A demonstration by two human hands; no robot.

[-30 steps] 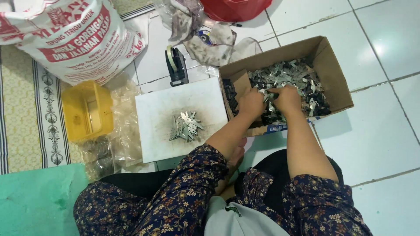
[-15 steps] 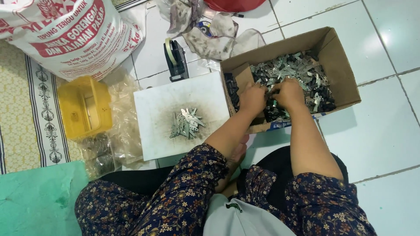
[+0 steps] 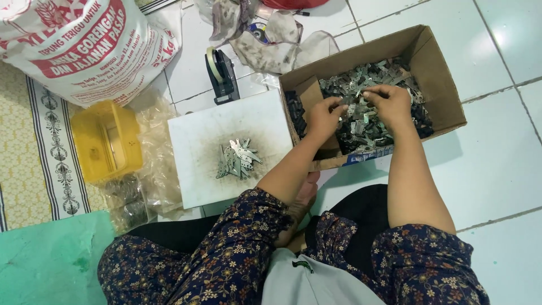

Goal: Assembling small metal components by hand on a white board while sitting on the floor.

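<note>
A brown cardboard box (image 3: 437, 85) on the white tiled floor is filled with many small silvery and dark metal pieces (image 3: 367, 127). Both of my hands are inside it. My left hand (image 3: 323, 117) pinches at the pieces near the box's left side, and my right hand (image 3: 389, 104) has its fingers curled down among them in the middle. What each hand grips is hidden by its fingers. To the left lies a smudged white board (image 3: 197, 147) with a small pile of silvery metal pieces (image 3: 237, 159) on it.
A black tape dispenser (image 3: 221, 73) stands behind the board. A yellow plastic container (image 3: 107, 141), clear plastic bags (image 3: 155, 147), a big printed sack (image 3: 84, 45) and a patterned mat (image 3: 28, 164) lie to the left. Crumpled rags (image 3: 271, 45) lie at the back. A green sheet (image 3: 45, 260) is at lower left.
Both hands have kept shifting among the pieces in the box. The view has tilted slightly. The pile on the white board looks the same.
</note>
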